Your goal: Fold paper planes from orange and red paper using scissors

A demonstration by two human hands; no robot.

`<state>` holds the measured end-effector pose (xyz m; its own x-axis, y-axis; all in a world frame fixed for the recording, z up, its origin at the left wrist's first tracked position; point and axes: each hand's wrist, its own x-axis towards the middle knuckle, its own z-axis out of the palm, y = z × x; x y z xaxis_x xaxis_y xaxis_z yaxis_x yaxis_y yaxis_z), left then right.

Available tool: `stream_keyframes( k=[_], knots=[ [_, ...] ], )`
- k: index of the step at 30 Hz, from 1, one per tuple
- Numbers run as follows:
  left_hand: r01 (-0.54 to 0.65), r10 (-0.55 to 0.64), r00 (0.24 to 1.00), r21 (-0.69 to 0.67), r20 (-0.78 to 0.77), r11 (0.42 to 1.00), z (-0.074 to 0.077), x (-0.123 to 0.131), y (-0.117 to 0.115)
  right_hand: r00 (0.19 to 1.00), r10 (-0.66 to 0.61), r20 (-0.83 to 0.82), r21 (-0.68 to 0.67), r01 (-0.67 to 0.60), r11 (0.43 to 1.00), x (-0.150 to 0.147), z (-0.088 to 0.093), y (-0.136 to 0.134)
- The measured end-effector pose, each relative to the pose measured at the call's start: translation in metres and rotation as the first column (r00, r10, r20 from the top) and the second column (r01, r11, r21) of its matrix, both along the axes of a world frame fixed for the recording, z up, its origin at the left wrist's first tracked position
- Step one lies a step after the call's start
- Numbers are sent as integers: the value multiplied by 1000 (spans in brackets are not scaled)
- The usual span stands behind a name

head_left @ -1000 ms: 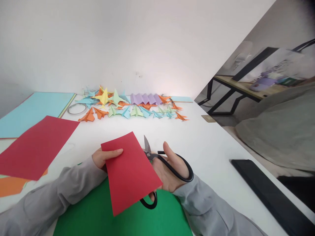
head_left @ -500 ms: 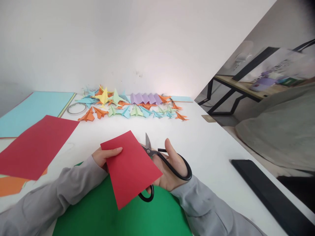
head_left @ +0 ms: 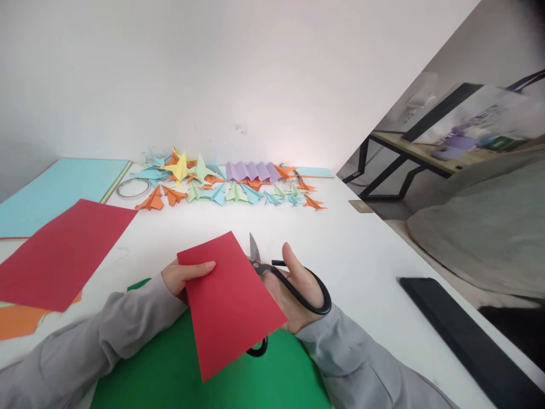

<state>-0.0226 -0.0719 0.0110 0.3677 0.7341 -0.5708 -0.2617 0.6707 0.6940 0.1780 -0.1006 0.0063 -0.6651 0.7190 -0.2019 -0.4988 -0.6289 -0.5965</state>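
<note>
My left hand [head_left: 184, 276] pinches the left edge of a small red paper sheet [head_left: 230, 304], holding it tilted above a green sheet [head_left: 170, 375] on the white table [head_left: 361, 255]. My right hand [head_left: 293, 292] grips black-handled scissors [head_left: 289, 284]. Their short blades point away from me along the red sheet's right edge, and the lower handle loop is partly hidden behind the paper. Grey sleeves cover both arms.
A larger red sheet [head_left: 63, 253] lies at left over orange paper [head_left: 19, 321], with a light blue sheet [head_left: 55, 190] behind. A tape roll [head_left: 133, 188] and several folded paper shapes [head_left: 230, 184] line the far edge. A black flat object [head_left: 464, 335] lies at right.
The red sheet and scissors shifted slightly, up and away half a second ago, then back toward me. The blades stay along the sheet's right edge.
</note>
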Motion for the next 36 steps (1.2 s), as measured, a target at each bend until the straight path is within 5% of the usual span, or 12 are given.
stream_keyframes(
  k=[18,26,32,36],
  knots=[
    [-55,57,996,-31,68,998,-6,8,-8,986,-152,67,-16,153,988,-5,0,1],
    [-99,102,992,-46,76,994,-10,10,-8,994,-73,76,43,70,997,2,6,1],
    [-60,63,996,-51,56,997,-13,8,-8,979,-197,50,49,195,980,-6,1,-1],
    [19,-18,999,-23,39,1000,-12,1,-2,988,-124,95,8,123,992,4,1,1]
  ],
)
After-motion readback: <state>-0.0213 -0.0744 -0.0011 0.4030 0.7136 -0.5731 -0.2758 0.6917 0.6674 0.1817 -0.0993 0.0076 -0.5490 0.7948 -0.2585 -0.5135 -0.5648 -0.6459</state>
